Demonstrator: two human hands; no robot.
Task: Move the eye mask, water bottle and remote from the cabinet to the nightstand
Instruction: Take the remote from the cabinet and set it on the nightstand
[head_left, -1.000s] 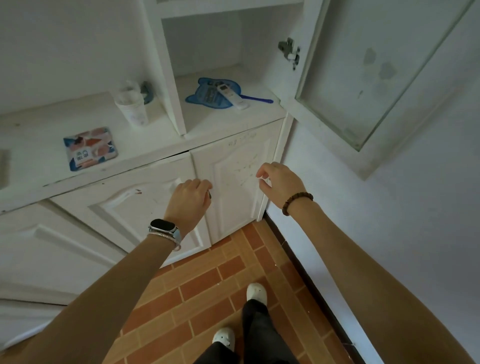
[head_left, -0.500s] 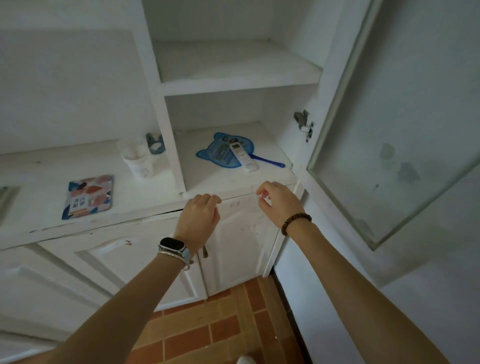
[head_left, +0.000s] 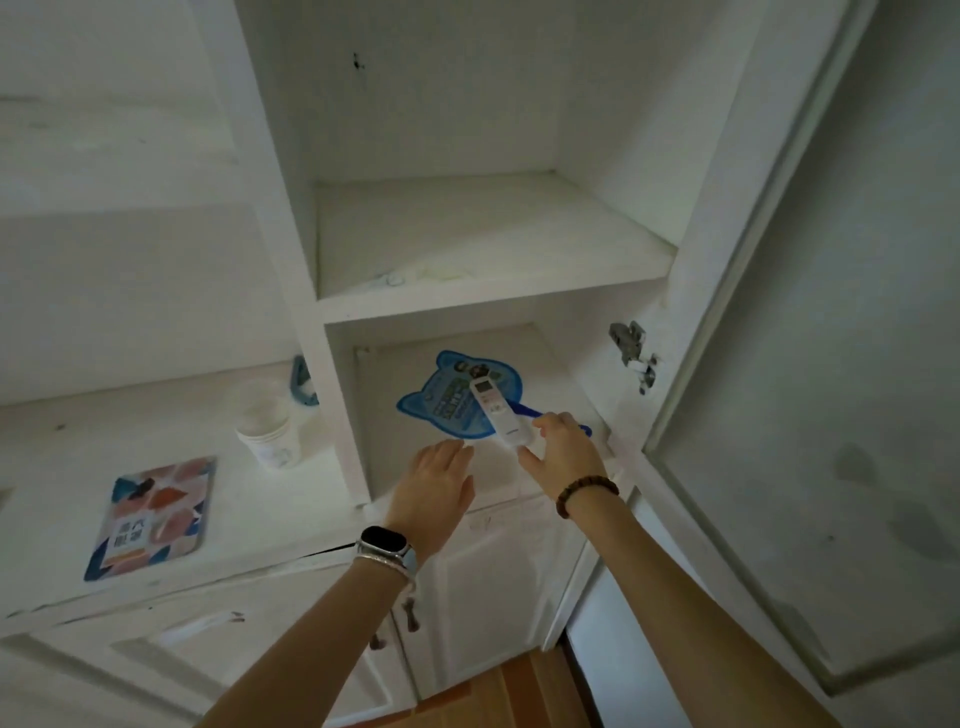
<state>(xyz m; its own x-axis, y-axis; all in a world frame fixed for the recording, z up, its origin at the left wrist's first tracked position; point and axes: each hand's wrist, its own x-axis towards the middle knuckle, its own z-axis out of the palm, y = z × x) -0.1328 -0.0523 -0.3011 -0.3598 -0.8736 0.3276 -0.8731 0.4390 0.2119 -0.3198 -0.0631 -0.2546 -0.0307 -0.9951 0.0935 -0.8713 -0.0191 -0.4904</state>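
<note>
Remote lies atop the blue cat-shaped fan in the cabinet, near end pinched by the right grip; left grip hovers flat, empty, just before the fan. Likely light, rigid, slick plastic: clasp its narrow sides.

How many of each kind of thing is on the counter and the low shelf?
remote: 1
blue cat-shaped fan: 1
stack of paper cups: 1
patterned packet: 1
blue thing half hidden behind the post: 1
Total: 5
</note>
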